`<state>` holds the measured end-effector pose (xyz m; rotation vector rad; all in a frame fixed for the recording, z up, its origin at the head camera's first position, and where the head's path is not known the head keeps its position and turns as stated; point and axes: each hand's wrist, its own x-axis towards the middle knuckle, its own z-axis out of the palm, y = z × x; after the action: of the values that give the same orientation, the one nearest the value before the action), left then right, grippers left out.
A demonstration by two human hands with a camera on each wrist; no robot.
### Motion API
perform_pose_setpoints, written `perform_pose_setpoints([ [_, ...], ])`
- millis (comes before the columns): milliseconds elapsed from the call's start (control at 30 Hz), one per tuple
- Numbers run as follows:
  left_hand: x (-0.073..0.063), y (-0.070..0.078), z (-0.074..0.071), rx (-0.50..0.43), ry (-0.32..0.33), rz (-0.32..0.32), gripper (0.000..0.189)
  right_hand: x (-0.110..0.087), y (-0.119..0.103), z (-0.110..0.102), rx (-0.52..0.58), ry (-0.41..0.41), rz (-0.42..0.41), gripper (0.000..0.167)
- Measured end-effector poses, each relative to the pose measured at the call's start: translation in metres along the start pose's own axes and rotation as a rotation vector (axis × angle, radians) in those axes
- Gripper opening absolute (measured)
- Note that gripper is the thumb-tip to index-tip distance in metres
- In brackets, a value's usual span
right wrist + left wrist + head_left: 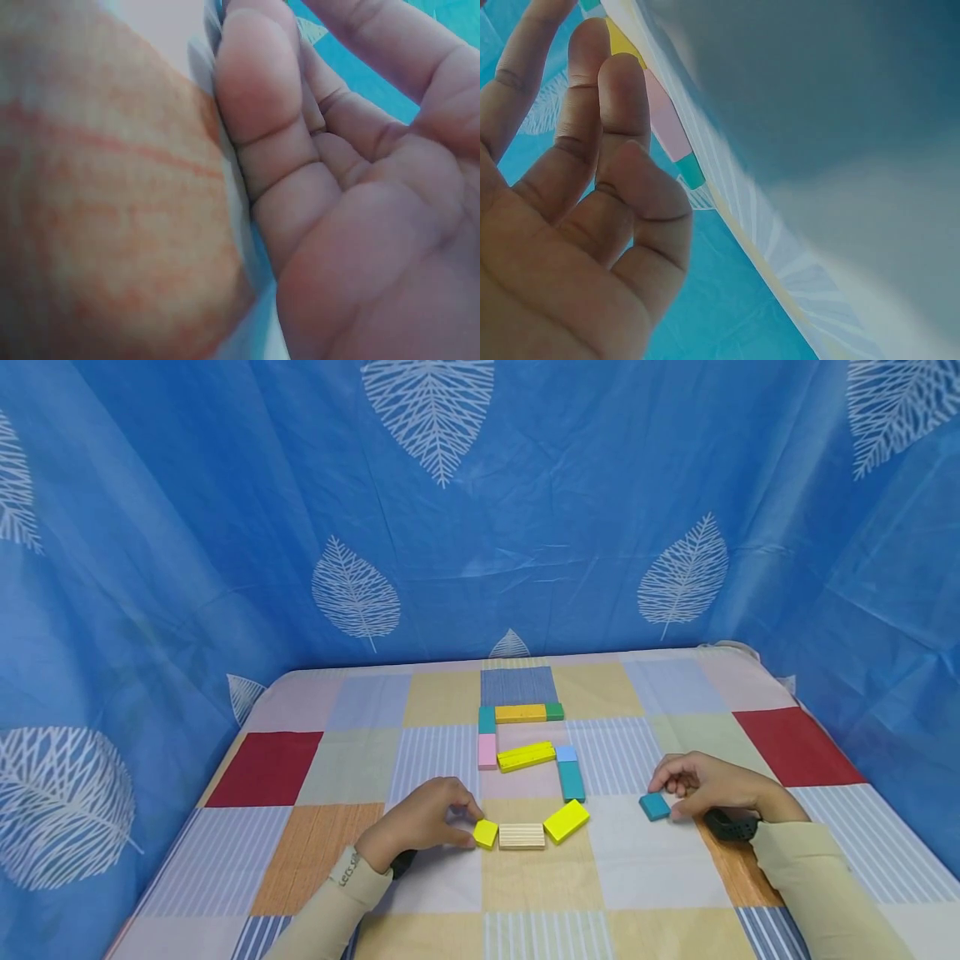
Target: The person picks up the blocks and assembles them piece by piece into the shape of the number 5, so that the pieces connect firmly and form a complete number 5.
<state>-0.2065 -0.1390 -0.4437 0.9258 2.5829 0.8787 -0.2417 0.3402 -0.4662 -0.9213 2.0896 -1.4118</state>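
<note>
My left hand [429, 814] rests low over the cloth at the near left, thumb and index finger pinching a small yellow cube [486, 834]. That cube sits against the left end of a pale striped wooden block [521, 836]. A bright yellow block [566, 821] lies slanted at the other end. Off to the right, my right hand [712, 783] pinches a teal block [655, 807] at the cloth, between thumb and index finger. In the right wrist view the fingers [262, 82] hide the block.
Farther back stand a pink block [487, 751], a teal block [487, 720], an orange block [521, 714] and a green block [554, 712]. Yellow pieces [527, 757] lie inside, beside a light blue block [566, 753] and another teal block [572, 782]. A blue leaf-print curtain [510, 527] surrounds the patchwork-covered table [427, 935].
</note>
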Motion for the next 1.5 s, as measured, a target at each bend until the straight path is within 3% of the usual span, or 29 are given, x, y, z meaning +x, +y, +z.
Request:
perform_pose_setpoints([
  [667, 0.002, -0.003, 0.001, -0.047, -0.034, -0.042, 0.022, 0.004, -0.001, 0.006, -0.064, 0.054, -0.037, 0.018],
  [867, 0.001, -0.003, 0.002, -0.062, -0.035, -0.056, 0.022, 0.007, -0.005, 0.009, -0.075, 0.091, 0.000, 0.018],
  [1500, 0.002, -0.004, 0.001, -0.100, -0.040, -0.078, 0.022, 0.028, -0.019, 0.022, -0.164, 0.162, 0.006, 0.021],
])
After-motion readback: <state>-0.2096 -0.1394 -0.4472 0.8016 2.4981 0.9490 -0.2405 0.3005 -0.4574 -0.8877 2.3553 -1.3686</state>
